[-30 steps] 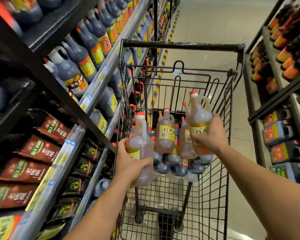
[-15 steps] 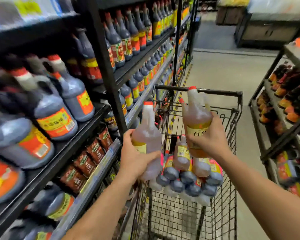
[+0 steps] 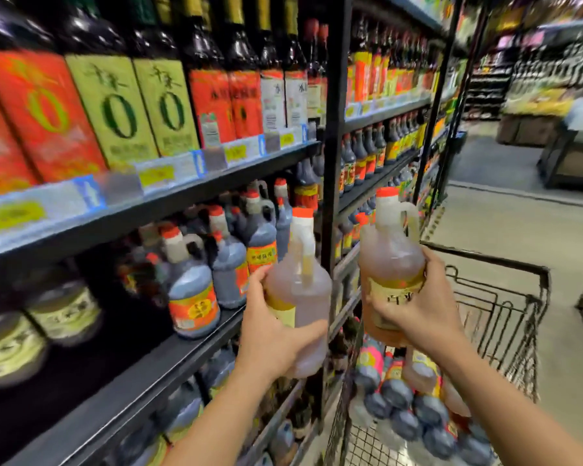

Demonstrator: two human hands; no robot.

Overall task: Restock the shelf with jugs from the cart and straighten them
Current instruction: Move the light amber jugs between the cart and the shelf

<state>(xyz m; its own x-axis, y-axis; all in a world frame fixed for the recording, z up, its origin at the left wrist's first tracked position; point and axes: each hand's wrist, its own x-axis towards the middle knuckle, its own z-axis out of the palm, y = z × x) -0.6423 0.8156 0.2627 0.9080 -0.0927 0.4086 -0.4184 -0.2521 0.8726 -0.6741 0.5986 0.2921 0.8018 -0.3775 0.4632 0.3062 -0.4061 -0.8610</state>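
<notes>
My left hand (image 3: 273,334) grips a pale amber jug (image 3: 300,287) with a red cap and a yellow label, held upright in front of the black shelf (image 3: 169,351). In my right hand (image 3: 418,304) is a second amber jug (image 3: 389,260) of the same kind, raised above the wire cart (image 3: 505,317). Both jugs are at the height of the shelf level where dark jugs (image 3: 191,287) with red caps stand. More jugs (image 3: 414,401) lie in the cart below my right arm.
The upper shelf holds tall dark bottles and boxed ones (image 3: 115,105) with red and yellow labels. A black upright post (image 3: 334,129) stands just behind the left jug. The aisle floor (image 3: 505,227) runs on to the right, with a display stand (image 3: 572,153) farther back.
Both hands have lifted their jugs out of the cart and up toward the shelf. My view has swung up and left, from the cart to the shelf rows.
</notes>
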